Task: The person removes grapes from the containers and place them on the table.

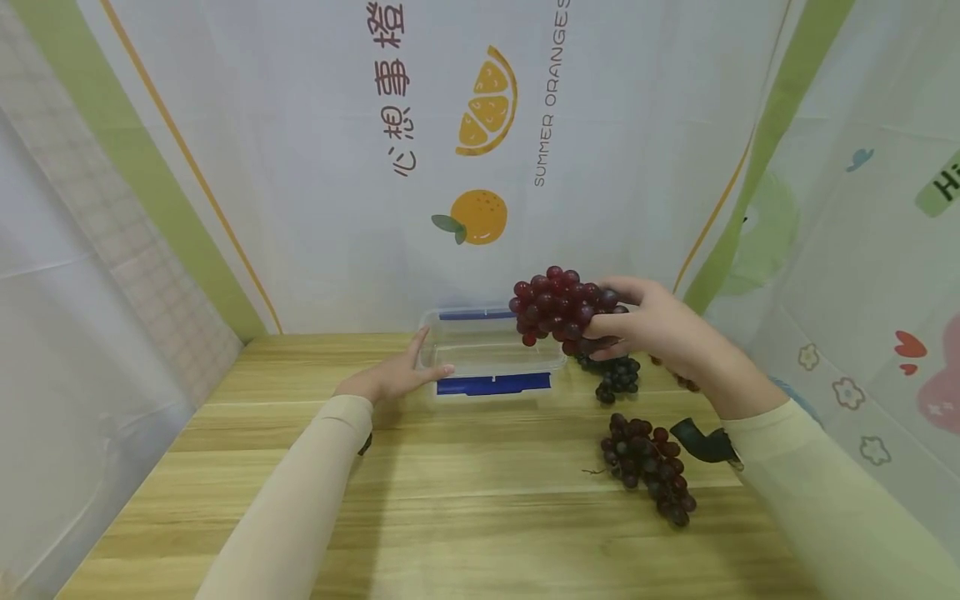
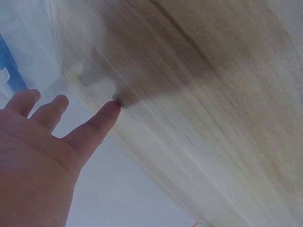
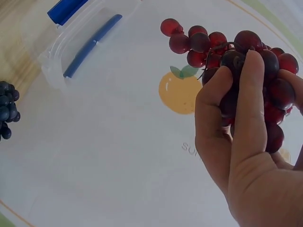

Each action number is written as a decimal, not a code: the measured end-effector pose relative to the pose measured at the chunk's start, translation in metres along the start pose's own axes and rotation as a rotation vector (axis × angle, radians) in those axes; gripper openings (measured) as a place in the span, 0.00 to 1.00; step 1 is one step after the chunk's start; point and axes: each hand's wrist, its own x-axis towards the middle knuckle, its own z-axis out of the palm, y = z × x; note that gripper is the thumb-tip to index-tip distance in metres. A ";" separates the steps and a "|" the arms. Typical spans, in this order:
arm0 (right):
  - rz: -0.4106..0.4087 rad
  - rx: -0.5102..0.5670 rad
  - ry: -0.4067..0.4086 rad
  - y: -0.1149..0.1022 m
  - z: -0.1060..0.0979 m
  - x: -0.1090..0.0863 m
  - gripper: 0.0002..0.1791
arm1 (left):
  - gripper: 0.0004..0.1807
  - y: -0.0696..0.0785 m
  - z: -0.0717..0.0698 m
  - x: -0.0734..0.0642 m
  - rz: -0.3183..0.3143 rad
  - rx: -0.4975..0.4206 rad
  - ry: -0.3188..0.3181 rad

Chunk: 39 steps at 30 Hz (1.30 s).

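Note:
In the head view my right hand [image 1: 652, 325] holds a bunch of red grapes [image 1: 553, 304] above the right end of a clear plastic box [image 1: 491, 360]. Its fingers curl round the grapes, as the right wrist view also shows, with a thin stem sticking out among them. Blue clip flaps run along the box's long sides, and its inside shows through the clear wall. At the box's left end rests my left hand [image 1: 397, 372], thumb at the front rim and fingers along the side. In the left wrist view those fingers [image 2: 97, 127] are extended and spread, one fingertip at the wooden tabletop.
A second bunch of red grapes [image 1: 648, 467] lies on the wooden table [image 1: 450, 500] at the right. Behind it is a dark bunch of grapes [image 1: 618, 379], partly hidden by the right hand. A printed curtain [image 1: 322, 208] hangs just behind the box.

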 end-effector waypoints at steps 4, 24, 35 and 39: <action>-0.019 0.002 0.019 0.004 -0.006 -0.011 0.31 | 0.63 -0.001 0.000 0.000 -0.001 -0.008 0.001; 0.025 0.012 0.073 0.051 -0.044 -0.055 0.32 | 0.66 -0.002 0.000 0.002 0.003 -0.015 0.001; 0.025 -0.025 0.075 0.084 -0.065 -0.081 0.28 | 0.63 -0.003 0.001 0.003 -0.016 -0.020 -0.004; 0.022 -0.016 0.098 0.100 -0.076 -0.093 0.24 | 0.62 -0.001 0.001 0.003 0.001 -0.026 -0.006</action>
